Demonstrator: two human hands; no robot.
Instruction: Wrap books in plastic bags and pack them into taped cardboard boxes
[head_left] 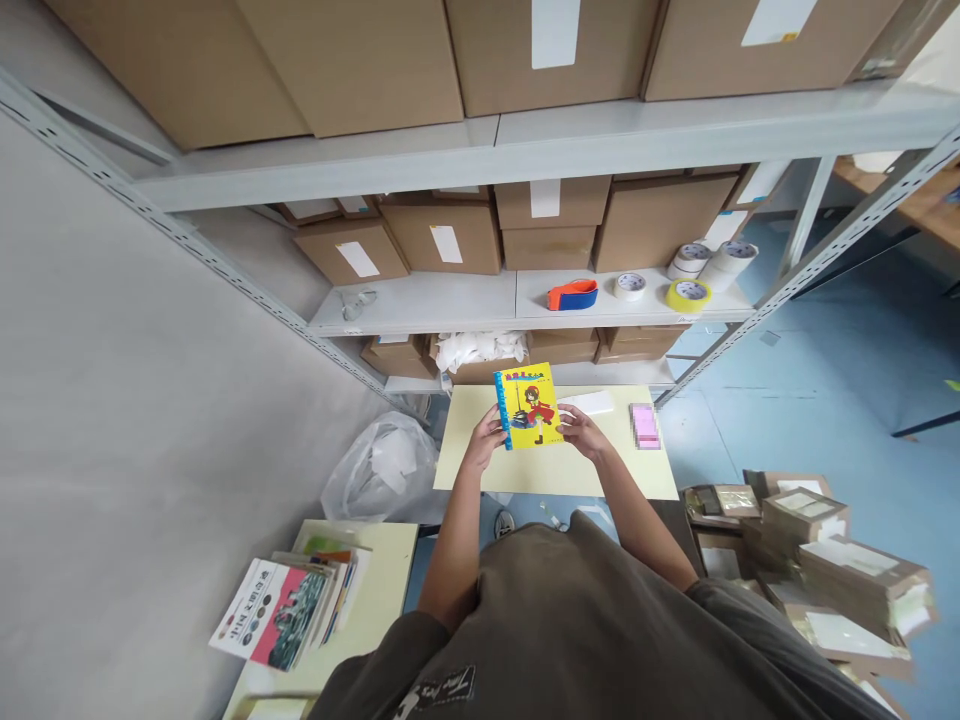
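Note:
A small yellow book with a blue spine and a cartoon figure on its cover is held up over the pale yellow table. My left hand grips its lower left edge by the spine. Holding the lower right corner is my right hand, fingers curled round it. A white sheet and a pink pad lie on the table just right of the book.
Grey shelving behind the table holds cardboard boxes, several tape rolls and an orange-blue tape dispenser. A clear plastic bag sits left of the table. A book stack lies lower left, packaged bundles lower right.

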